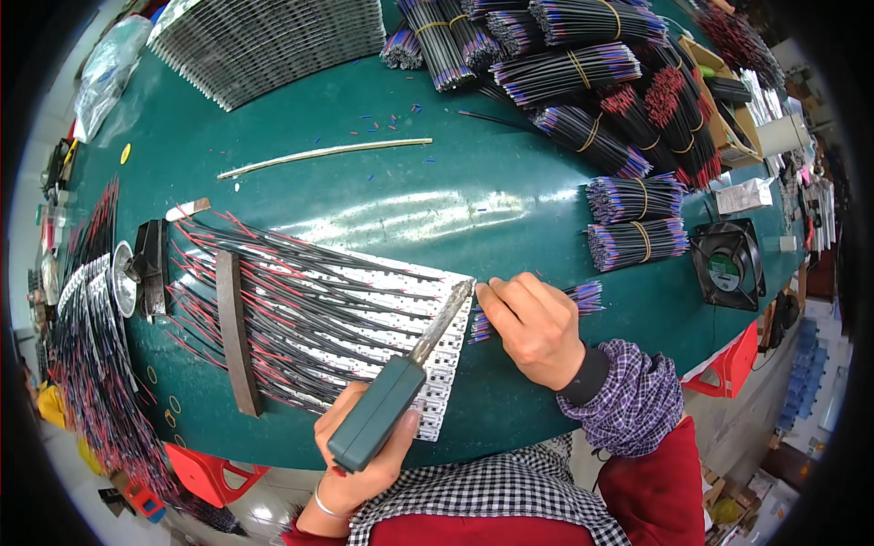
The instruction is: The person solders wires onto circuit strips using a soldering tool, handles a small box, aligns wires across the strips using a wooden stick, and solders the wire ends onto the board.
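My left hand (393,448) is wrapped round the dark green handle of a soldering iron (382,411). The iron's worn metal tip reaches the far right corner of a white panel of small circuit boards (440,387). At that same corner, my right hand (537,328) has thumb and forefinger pinched together beside the tip; what they hold is too small to make out. Rows of black and red wires (319,318) run leftward from the panel. A flat brown bar (238,332) lies across them. Partly behind my right hand is a loose bunch of blue-tipped wires (584,298).
Banded wire bundles (637,241) are piled at the far right, near a black fan (728,264). A stack of white panels (273,41) stands at the back. A thin pale rod (323,157) lies mid-table. Wired panels (86,309) hang over the left edge by a dark metal block (152,268).
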A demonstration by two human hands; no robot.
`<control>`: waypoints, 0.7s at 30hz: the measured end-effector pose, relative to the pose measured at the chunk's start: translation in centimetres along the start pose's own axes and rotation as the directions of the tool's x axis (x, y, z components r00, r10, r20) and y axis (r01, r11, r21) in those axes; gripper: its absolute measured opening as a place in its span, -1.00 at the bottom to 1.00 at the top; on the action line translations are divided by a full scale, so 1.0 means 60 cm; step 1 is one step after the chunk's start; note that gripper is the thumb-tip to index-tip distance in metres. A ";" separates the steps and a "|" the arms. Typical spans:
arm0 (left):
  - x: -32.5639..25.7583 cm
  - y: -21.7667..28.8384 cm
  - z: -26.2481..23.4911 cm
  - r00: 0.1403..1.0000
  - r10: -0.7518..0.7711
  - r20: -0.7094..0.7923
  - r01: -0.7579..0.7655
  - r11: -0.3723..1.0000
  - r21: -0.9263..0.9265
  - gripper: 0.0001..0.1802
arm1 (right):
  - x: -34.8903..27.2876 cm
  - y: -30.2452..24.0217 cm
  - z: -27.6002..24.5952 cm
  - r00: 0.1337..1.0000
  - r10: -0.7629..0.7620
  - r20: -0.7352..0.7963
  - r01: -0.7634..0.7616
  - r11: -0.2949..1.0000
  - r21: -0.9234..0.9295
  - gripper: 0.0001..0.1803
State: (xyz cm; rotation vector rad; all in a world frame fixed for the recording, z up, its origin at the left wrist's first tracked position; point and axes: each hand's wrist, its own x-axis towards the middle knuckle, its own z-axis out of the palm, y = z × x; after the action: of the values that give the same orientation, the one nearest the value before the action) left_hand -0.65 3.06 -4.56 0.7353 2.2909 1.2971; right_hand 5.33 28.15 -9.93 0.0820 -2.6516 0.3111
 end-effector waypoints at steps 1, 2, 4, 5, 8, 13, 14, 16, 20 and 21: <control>-0.009 -0.002 -0.002 0.996 -0.093 -0.005 0.092 0.995 -0.036 -0.74 | 0.001 -0.003 -0.001 1.000 0.018 0.005 -0.018 1.000 0.022 -0.66; -0.009 -0.003 -0.002 0.996 -0.094 -0.007 0.093 0.995 -0.036 -0.74 | 0.002 -0.004 -0.001 0.999 0.036 0.010 -0.036 0.998 0.044 -0.60; -0.005 -0.001 -0.001 0.998 -0.022 -0.051 0.018 0.997 -0.074 -0.71 | 0.001 -0.001 0.000 1.000 0.018 -0.001 -0.018 1.000 0.018 -0.66; -0.004 -0.003 0.001 0.998 -0.021 -0.055 0.017 0.997 -0.074 -0.71 | 0.001 0.000 0.001 1.000 0.003 -0.012 -0.004 1.000 -0.007 -0.72; 0.000 -0.005 0.004 0.999 0.013 -0.047 -0.017 0.996 -0.090 -0.72 | -0.003 0.002 0.005 1.000 0.000 -0.030 0.000 1.000 0.005 -0.71; 0.018 0.019 0.002 1.000 -0.018 0.007 0.018 0.999 -0.047 -0.76 | -0.003 0.003 0.002 0.999 0.027 -0.030 -0.025 0.997 0.074 -0.66; 0.017 0.018 0.003 1.000 -0.018 0.007 0.018 0.999 -0.047 -0.76 | -0.003 0.002 0.002 0.998 0.051 -0.031 -0.047 0.992 0.114 -0.60; 0.015 0.016 0.006 0.997 -0.079 0.003 0.079 0.993 -0.088 -0.79 | -0.005 0.005 0.005 0.999 0.024 -0.028 -0.021 0.996 0.082 -0.66; 0.016 0.022 0.005 0.997 -0.079 0.012 0.080 0.996 -0.040 -0.81 | -0.006 0.005 0.005 1.000 -0.011 -0.022 0.012 1.000 0.018 -0.71; 0.015 0.020 0.006 0.999 -0.048 -0.002 0.048 0.998 -0.028 -0.81 | -0.006 0.004 0.005 1.000 -0.010 -0.022 0.011 1.000 0.018 -0.71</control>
State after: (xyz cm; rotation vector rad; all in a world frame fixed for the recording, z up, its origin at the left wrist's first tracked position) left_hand -0.86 4.39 -3.81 0.6654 2.2736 1.3064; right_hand 5.49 28.31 -10.37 0.0978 -2.6259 0.3310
